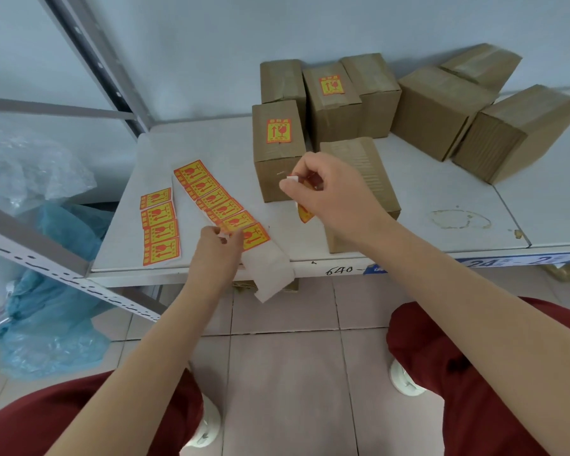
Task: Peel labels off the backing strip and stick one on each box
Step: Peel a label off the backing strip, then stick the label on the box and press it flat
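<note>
Over the worktop (441, 192) edge, left hand (216, 246) pinching the backing strip (226, 210), right hand (329, 192) just beyond it, apparently pinching a peeled label (305, 213), box (366, 166) right behind.

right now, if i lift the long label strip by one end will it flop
The long label strip likely flops: its bare backing end droops over the table edge. Probably light paper, so a push may slide it.

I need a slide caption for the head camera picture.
Right hand holds a peeled label near an unlabelled box; left hand pinches the label strip on the table.
</note>
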